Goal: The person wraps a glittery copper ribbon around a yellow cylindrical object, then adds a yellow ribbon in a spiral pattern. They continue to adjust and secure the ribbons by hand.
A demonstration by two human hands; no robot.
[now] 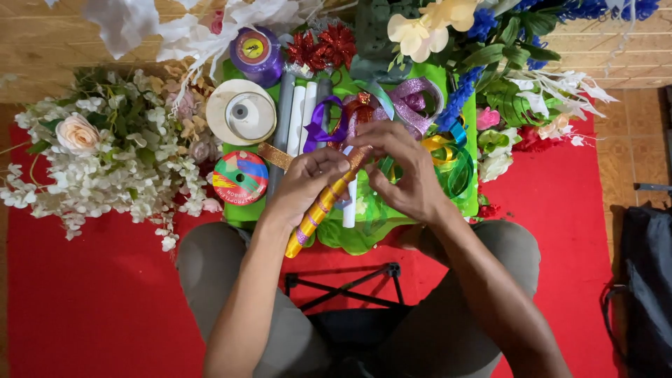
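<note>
Gripping a gold ribbon-wrapped stick (323, 206) above the green tray (458, 105), your left hand (302, 183) clamps its middle while your right hand (404, 170) pinches the top end. It looks light, stiff and slippery; hold mid-shaft.

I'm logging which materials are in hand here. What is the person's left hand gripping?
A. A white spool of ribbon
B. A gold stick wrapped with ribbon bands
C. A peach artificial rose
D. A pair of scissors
B: the left hand is closed around a gold ribbon-wrapped stick that slants down toward the lap, while the white ribbon spool and peach rose lie untouched to the side.
</note>
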